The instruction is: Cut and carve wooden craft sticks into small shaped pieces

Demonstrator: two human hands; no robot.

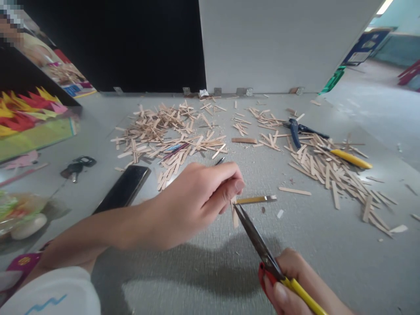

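Observation:
My left hand [200,201] reaches across the middle, fingers closed in a pinch on a small wooden craft stick [235,216] that points down from under them. In my right hand [292,284], at the lower right, is a pair of scissors [259,243] with yellow and red handles. Their blade tips are at the stick, just below my left fingers; whether they touch it I cannot tell. Just right of my left fingertips lies a thin yellow strip with a metal end [256,200]. Small chips [280,214] lie beside it.
Piles of craft sticks [157,124] cover the back left, with more [328,168] at right. Blue-handled pliers [297,130] and a yellow-handled cutter [351,158] rest there. At left are a black phone [123,186], keys [78,167] and a box of coloured paper [36,135]. Panels [262,48] stand behind.

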